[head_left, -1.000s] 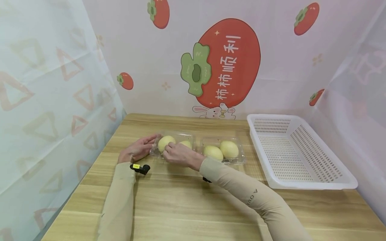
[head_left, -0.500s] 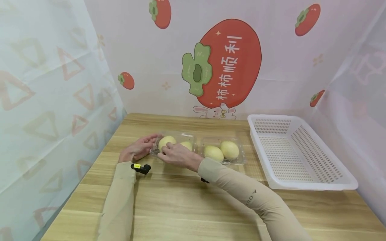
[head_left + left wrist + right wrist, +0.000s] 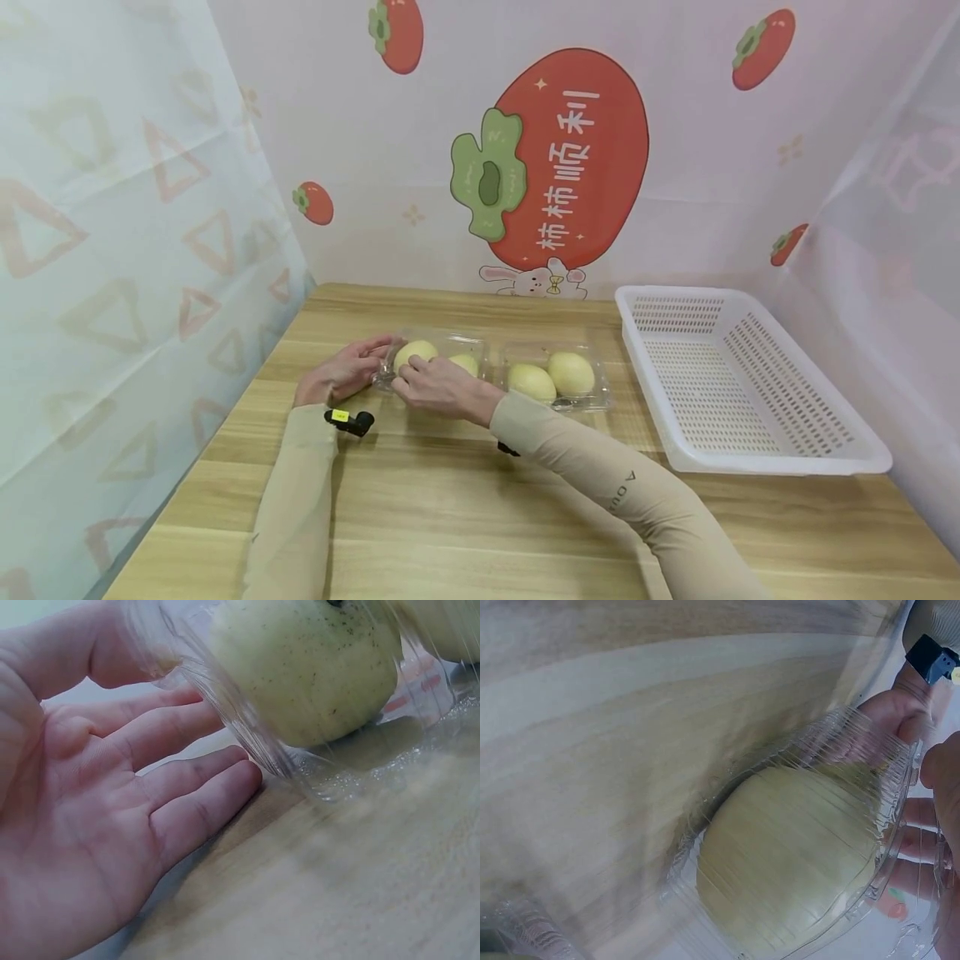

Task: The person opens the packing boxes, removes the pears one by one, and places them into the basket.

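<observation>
In the head view a clear plastic clamshell box stands on the table with two pale yellow pears, a left one and a right one. My left hand touches its left end; in the left wrist view the fingers reach out nearly straight against the plastic, thumb at the upper edge. My right hand is bent over the front, fingertips pinching at the box rim and hiding part of it. The right wrist view shows one pear through the ridged plastic, with the right hand along the rim.
Close on the right stands a second clear box with two more pears. A white perforated plastic basket stands at the table's right side. Printed cloth walls enclose the back and sides of the wooden table.
The right hand's fingers have shifted slightly left and toward me along the box's front rim. My left hand has stayed at the left end. The pears and basket have not moved.
</observation>
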The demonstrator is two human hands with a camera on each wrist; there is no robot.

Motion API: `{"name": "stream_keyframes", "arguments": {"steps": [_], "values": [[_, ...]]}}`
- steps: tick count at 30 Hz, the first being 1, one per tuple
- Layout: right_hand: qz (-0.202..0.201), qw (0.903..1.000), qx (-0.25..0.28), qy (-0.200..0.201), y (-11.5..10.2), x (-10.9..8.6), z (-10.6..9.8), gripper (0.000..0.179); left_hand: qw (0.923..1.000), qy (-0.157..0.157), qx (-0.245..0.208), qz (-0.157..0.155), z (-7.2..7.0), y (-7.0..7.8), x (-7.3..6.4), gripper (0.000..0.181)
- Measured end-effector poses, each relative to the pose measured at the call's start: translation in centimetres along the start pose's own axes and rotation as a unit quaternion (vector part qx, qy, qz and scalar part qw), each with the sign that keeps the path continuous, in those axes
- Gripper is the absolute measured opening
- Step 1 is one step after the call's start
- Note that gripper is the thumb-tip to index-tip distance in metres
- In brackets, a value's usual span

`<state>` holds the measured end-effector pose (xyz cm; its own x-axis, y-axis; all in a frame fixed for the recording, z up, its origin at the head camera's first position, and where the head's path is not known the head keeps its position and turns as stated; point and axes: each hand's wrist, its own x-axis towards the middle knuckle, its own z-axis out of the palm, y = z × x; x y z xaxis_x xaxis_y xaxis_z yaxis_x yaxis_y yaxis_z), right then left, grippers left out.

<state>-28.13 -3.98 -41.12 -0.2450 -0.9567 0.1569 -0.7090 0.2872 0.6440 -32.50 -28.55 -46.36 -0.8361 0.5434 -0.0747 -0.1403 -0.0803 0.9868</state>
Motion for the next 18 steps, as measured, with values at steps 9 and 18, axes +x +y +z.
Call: {"name": "stream_keyframes", "arguments": {"steps": [9, 18], "values": [[0.002, 0.9998, 0.019, -0.011, 0.2, 0.2, -0.3, 0.014, 0.9994, 0.022, 0.024, -0.002, 0.2, -0.2, -0.1, 0.068], [-0.009, 0.9986, 0.031, -0.042, 0.5, 0.7, -1.4, 0.017, 0.9993, 0.019, 0.03, -0.006, 0.2, 0.0, -0.2, 0.064]]}}
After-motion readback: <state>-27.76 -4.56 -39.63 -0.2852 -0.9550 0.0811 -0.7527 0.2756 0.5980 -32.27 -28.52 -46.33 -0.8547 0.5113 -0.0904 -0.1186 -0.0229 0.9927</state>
